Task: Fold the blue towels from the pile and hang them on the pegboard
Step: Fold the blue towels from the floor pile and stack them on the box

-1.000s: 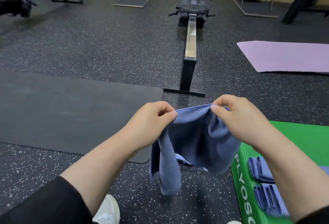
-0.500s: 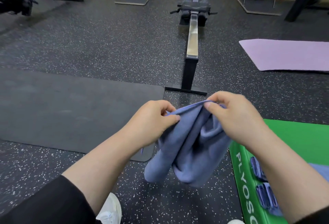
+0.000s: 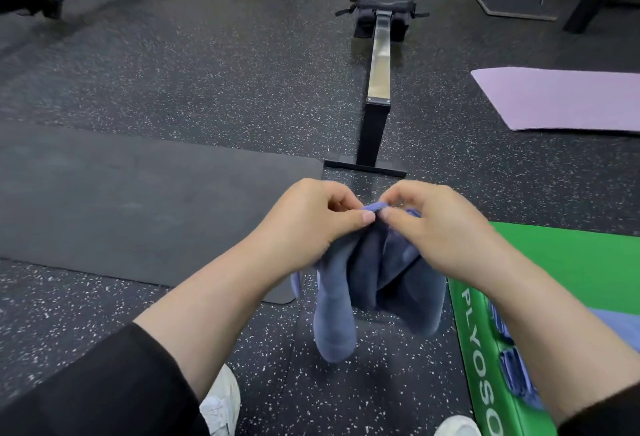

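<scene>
1. We hold one blue towel [image 3: 374, 283] in the air between us and the floor, its top edge pinched by both hands; the rest hangs below them in loose vertical folds.
2. Our left hand [image 3: 308, 224] grasps the towel's upper edge between thumb and curled fingers. Our right hand [image 3: 440, 227] pinches the same edge just beside it, thumbs nearly touching. Neither hand is free.
3. We judge the step in hand to be bringing two corners together to make a fold. To do it well, we match the corners squarely before letting either hand change its grip.
4. We pass both corners into one hand only once the edges line up; the hanging part below the hands looks bunched, so the freed hand should run down the cloth and smooth it flat.
5. We keep the towel clear of the speckled floor [image 3: 173, 65] beneath our hands, so the hanging end does not drag.
6. More blue towels [image 3: 516, 376] lie on the green plyo box [image 3: 571, 262] under and to the right of our right forearm, so much of the task seems left.
7. The pegboard is not in view.
</scene>
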A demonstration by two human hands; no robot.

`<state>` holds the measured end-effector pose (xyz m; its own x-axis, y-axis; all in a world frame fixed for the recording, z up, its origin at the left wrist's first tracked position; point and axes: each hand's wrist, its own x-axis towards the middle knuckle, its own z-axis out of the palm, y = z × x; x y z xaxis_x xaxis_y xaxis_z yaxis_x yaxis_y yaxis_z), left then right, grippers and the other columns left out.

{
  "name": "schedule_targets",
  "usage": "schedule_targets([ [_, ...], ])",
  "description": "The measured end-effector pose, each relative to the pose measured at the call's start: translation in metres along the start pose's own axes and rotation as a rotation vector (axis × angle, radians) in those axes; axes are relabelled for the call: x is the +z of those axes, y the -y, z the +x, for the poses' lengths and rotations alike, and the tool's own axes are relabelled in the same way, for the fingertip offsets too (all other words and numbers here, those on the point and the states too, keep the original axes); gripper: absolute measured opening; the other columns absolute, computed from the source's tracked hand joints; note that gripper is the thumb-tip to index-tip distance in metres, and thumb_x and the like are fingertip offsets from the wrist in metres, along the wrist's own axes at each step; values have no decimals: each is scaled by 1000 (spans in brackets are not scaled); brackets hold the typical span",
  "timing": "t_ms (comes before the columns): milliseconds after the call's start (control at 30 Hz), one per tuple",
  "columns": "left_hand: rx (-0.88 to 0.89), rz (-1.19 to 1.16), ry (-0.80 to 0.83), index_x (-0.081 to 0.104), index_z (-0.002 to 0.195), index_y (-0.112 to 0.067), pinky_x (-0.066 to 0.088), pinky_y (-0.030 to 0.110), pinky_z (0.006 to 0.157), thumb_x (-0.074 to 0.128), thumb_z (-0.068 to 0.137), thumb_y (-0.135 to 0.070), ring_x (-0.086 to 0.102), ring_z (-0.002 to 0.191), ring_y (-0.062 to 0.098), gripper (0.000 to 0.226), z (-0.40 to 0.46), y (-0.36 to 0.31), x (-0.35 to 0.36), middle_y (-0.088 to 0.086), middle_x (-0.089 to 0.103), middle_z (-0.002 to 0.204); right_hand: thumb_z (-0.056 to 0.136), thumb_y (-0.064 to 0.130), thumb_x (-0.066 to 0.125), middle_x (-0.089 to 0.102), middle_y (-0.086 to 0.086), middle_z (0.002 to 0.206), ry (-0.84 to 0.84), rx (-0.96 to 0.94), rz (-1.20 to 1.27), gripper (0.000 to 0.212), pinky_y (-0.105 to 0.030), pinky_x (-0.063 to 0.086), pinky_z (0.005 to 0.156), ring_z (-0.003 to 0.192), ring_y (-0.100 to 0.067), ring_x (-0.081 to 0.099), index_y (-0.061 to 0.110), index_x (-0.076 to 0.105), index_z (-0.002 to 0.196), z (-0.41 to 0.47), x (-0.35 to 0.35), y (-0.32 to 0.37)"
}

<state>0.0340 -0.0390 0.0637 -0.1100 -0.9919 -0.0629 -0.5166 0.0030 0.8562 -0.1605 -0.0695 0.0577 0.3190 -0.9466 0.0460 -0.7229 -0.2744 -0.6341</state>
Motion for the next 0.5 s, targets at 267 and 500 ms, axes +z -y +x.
schedule_targets([
  [267,-30,108,76,71,84,-25,42,21,62,58,99,-25,52,63,2,20,-3,6,3,-7,70,76,90,23,68,56,12,57,-27,73,73,27,-22,39,62,57,-4,52,38,62,113,2,-13,-9],
  [500,19,108,81,69,81,-23,38,15,57,60,99,-27,48,59,-1,21,-3,0,6,-11,62,67,92,27,67,55,8,56,158,-46,5,4,-27,37,55,52,-4,42,31,67,92,-4,-3,-1],
])
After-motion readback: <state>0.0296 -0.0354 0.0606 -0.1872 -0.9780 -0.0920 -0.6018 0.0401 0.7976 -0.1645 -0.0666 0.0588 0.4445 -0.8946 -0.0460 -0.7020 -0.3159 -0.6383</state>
